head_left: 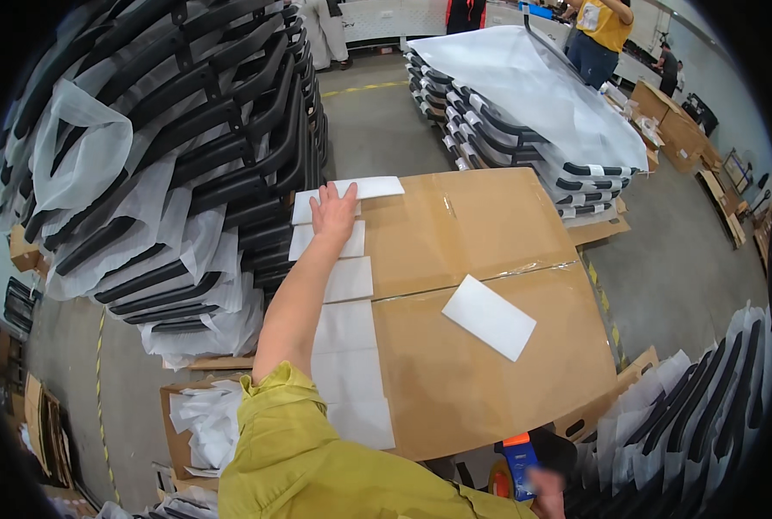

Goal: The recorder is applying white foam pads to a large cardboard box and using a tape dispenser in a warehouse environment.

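Note:
My left hand lies with fingers spread on a white foam sheet at the far left corner of a large flat cardboard box. Below it, more white foam sheets run in a row along the box's left edge, some overlapping. A single foam sheet rests askew on the cardboard, right of the middle. At the bottom, my right hand, partly blurred, is closed on a blue and orange tape dispenser beside the near edge of the box.
Tall stacks of black curved frames wrapped in white foam stand at the left. Another covered stack is at the far right, and wrapped frames sit near right. An open carton holds white wrapping. People work in the background.

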Available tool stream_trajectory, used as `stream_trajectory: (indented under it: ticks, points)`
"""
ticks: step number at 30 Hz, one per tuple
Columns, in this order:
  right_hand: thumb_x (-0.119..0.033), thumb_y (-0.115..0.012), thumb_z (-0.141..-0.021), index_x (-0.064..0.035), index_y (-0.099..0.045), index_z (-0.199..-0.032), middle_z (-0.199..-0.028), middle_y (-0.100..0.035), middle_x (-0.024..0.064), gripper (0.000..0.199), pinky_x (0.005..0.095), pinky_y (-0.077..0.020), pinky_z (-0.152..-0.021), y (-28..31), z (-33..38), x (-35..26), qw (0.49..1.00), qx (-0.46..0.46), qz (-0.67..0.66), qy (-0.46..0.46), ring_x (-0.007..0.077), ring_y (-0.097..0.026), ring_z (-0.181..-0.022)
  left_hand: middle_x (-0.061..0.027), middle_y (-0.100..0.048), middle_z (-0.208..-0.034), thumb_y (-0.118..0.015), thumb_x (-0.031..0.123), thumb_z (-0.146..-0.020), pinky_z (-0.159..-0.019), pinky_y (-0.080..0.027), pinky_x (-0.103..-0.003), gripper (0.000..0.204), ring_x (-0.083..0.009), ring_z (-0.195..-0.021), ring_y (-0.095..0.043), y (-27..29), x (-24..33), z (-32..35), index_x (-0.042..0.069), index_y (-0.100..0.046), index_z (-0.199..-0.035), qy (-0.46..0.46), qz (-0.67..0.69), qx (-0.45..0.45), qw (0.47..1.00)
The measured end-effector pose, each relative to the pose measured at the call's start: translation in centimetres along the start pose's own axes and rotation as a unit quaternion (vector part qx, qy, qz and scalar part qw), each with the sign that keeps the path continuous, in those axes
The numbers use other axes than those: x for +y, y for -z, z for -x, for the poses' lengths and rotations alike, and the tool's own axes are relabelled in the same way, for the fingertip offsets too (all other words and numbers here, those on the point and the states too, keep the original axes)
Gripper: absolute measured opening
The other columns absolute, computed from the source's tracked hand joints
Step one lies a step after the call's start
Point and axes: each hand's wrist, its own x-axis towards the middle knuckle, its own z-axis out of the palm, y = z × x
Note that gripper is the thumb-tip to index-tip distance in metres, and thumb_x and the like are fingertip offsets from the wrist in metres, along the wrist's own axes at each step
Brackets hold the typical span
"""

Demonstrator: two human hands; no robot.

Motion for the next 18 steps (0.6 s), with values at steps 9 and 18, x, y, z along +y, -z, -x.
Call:
stream_trajectory:
  ticks: [9, 18]
  points:
    - [-0.019, -0.059, -0.081, 0.0018, -0.061, -0.083, -0.071, -0.059, 0.0026, 0.021, 0.0237, -0.042, -0.055, -0.2, -0.7, 0.3, 0.998, -0.015, 0.061, -0.018, 0.0095, -0.052, -0.059, -0.0189, -0.036, -0.126, -0.044, 0.036, -0.085, -0.096, -0.019, -0.055, 0.037, -0.0339, -0.118, -0.03, -0.9, 0.1, 0.4, 0.024, -0.045, -0.12, 0.018, 0.018, -0.049, 0.998]
    - [-0.022, -0.058, -0.081, 0.0025, -0.06, -0.086, -0.072, -0.06, 0.0029, 0.025, 0.0229, -0.042, -0.056, -0.9, 0.2, -0.7, 0.997, -0.014, 0.066, -0.025, 0.0092, -0.053, -0.059, -0.0162, -0.045, -0.119, -0.044, 0.022, -0.083, -0.097, -0.003, -0.062, 0.025, -0.0392, -0.124, -0.02, 0.8, -0.5, -0.2, 0.018, -0.056, -0.104, 0.008, -0.013, -0.05, 0.999]
